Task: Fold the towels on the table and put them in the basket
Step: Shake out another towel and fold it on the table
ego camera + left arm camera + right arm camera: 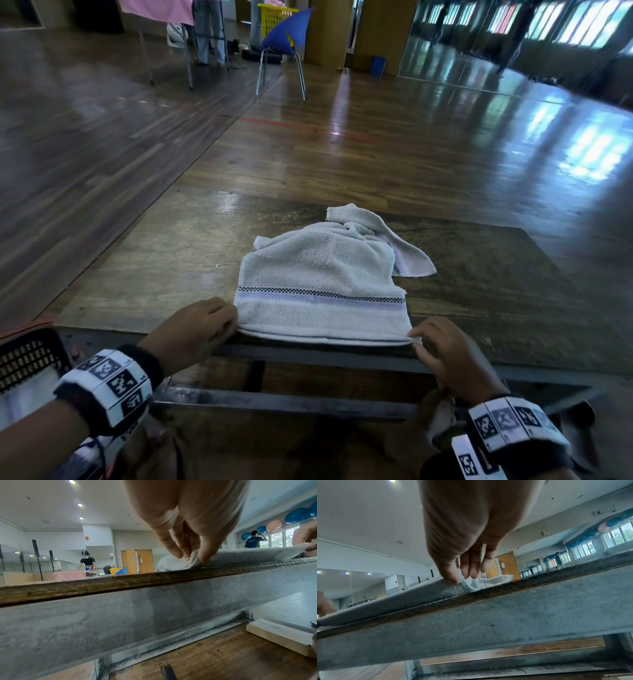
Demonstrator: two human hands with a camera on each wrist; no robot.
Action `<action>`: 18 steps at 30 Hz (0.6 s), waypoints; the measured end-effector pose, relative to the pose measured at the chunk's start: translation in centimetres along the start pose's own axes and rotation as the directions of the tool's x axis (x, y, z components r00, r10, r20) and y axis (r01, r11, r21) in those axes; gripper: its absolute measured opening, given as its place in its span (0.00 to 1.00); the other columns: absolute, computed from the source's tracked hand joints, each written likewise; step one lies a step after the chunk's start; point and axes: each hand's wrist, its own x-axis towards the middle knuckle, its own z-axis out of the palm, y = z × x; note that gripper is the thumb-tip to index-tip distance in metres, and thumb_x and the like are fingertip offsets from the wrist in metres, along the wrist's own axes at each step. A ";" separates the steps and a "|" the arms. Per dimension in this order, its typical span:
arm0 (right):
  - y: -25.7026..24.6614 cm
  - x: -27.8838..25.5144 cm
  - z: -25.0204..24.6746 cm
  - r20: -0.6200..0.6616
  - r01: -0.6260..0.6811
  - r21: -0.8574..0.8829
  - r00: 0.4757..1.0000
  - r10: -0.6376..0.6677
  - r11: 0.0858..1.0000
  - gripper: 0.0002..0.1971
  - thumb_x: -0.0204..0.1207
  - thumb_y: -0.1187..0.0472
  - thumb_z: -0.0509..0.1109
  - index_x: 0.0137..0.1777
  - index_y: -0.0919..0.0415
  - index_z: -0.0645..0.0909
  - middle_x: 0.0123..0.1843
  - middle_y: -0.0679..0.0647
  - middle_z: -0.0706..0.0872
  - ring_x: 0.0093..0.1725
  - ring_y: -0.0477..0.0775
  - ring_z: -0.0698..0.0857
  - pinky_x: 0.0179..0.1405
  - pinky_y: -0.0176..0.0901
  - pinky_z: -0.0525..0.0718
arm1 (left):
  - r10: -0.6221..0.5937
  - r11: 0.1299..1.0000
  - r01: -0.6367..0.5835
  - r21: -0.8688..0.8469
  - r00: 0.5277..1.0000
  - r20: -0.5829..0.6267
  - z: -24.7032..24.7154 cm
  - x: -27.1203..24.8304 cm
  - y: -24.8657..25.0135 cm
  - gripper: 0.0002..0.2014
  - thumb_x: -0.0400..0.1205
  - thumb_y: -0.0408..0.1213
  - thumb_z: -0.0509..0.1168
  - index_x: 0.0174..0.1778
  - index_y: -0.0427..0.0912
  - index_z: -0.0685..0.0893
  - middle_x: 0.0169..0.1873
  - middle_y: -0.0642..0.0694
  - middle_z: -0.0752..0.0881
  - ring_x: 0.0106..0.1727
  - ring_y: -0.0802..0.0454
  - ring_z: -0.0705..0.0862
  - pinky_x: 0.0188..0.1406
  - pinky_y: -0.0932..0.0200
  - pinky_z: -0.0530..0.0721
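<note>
A pale grey towel (318, 274) with a lilac band and a checked stripe lies on the dark wooden surface (479, 284), its near hem along the surface's near edge and its far end bunched, one loose corner trailing off to the towel's right. The left hand (195, 329) is at the towel's near left corner; in the left wrist view its fingers (173, 547) and thumb are pressed together on that corner, pinching the cloth just above the surface's edge. The right hand (448, 353) is at the towel's near right corner, and in the right wrist view its thumb and fingers (471, 566) pinch the corner, lifting a small flap of it. The hem stretches between the two hands. A black mesh basket (27, 356) sits left of the towel, beyond the left wrist, below the surface's near left corner. Far behind the towel a blue chair (284, 37) stands on the shiny wooden floor (394, 137).
</note>
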 end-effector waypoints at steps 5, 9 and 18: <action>0.5 0.1 0.0 -0.074 -0.001 0.047 0.997 0.004 0.999 0.14 0.65 0.69 0.77 0.47 0.54 0.82 0.43 0.45 0.82 0.40 0.46 0.83 0.37 0.44 0.83 | -0.058 0.998 0.056 -0.034 0.997 -0.060 -1.2 0.5 0.4 0.06 0.78 0.39 0.60 0.36 0.43 0.77 0.36 0.52 0.80 0.35 0.54 0.78 0.33 0.57 0.80; 0.6 0.0 0.2 -0.077 0.007 0.094 0.997 0.000 0.996 0.16 0.65 0.69 0.76 0.47 0.49 0.78 0.44 0.44 0.82 0.43 0.47 0.84 0.40 0.45 0.84 | -0.079 0.997 0.078 -0.015 0.996 -0.043 -0.7 0.6 0.4 0.08 0.71 0.28 0.73 0.44 0.40 0.84 0.40 0.50 0.82 0.41 0.58 0.77 0.38 0.63 0.78; 0.7 -0.1 0.7 -0.053 -0.015 0.130 0.998 0.022 0.991 0.18 0.65 0.70 0.77 0.47 0.48 0.80 0.43 0.43 0.83 0.43 0.39 0.83 0.42 0.37 0.83 | -0.118 0.991 0.119 -0.061 0.993 0.028 -0.5 -0.2 -0.5 0.09 0.77 0.43 0.67 0.48 0.45 0.87 0.45 0.52 0.87 0.45 0.52 0.85 0.46 0.55 0.84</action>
